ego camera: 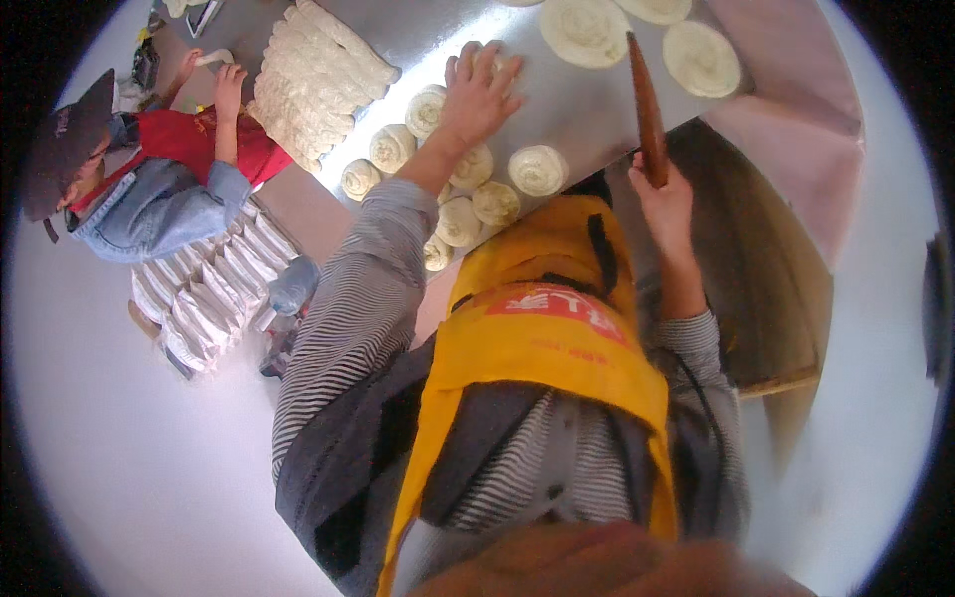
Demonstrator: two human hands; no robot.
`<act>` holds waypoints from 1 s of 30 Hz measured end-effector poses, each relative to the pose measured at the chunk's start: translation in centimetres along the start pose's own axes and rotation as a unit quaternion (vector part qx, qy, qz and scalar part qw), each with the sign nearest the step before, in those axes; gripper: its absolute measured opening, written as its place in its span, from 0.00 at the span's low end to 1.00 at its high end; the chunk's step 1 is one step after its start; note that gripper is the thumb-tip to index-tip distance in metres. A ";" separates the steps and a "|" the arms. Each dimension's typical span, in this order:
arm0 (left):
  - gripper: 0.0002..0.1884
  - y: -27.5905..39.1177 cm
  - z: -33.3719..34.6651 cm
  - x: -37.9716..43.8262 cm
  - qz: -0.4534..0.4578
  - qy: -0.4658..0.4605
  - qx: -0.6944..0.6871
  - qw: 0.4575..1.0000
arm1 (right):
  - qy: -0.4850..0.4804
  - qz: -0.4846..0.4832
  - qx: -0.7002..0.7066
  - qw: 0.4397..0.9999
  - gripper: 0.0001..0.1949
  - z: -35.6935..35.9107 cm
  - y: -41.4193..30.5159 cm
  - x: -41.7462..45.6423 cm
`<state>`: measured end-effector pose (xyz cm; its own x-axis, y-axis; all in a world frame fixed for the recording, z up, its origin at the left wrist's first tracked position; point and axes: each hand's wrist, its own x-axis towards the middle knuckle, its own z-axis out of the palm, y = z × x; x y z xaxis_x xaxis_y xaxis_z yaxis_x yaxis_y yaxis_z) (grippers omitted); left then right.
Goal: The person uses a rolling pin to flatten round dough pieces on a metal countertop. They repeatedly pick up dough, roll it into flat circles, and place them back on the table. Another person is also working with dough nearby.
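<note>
My left hand (477, 93) is spread over the metal worktop (574, 104), its fingers apart. Pale dough shows just past its fingers, and whether the palm presses on it is hidden. A tapered wooden rolling pin (647, 112) is gripped at its near end by my right hand (664, 198), the far tip pointing up and away. Coiled dough rounds lie around my left wrist, among them one dough coil (426, 110) beside the hand and a separate dough coil (538, 170) near the table edge. Wider flattened dough discs, such as this dough disc (585, 31), lie beyond the rolling pin.
Long dough strips (317, 82) lie side by side at the upper left. A co-worker (171, 179) in a cap and red apron handles a dough piece (214, 57) there. Stacked white packages (224, 283) stand behind that person. A pinkish surface (791, 134) is at the right.
</note>
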<state>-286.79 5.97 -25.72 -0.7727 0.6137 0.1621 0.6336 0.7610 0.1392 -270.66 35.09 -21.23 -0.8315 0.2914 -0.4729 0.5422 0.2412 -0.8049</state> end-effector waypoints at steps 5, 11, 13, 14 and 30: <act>0.24 -5.0 2.4 5.1 -0.096 0.073 0.029 0.992 | -0.029 0.035 -0.037 0.998 0.14 -0.6 -5.0 0.8; 0.23 -8.4 2.8 7.7 -0.159 0.077 -0.030 0.984 | -0.027 0.022 0.002 0.999 0.13 -0.2 -7.9 2.5; 0.20 -2.3 -0.5 7.8 -0.083 0.051 -0.122 0.988 | -0.002 0.026 0.001 1.000 0.13 -0.7 -8.0 2.5; 0.20 0.0 -2.5 8.2 -0.036 0.022 -0.153 0.987 | 0.009 0.029 0.001 1.000 0.13 -0.8 -8.2 2.3; 0.31 7.0 -2.1 9.9 0.156 -0.088 -0.083 0.980 | 0.159 -0.076 -0.183 0.967 0.19 -1.4 -8.2 1.9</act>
<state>-289.99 16.92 -21.07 -0.5263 0.8487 0.0525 0.8259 0.4956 0.2688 -276.49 34.97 -15.04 -0.8575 0.4831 -0.1769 0.4709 0.5986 -0.6480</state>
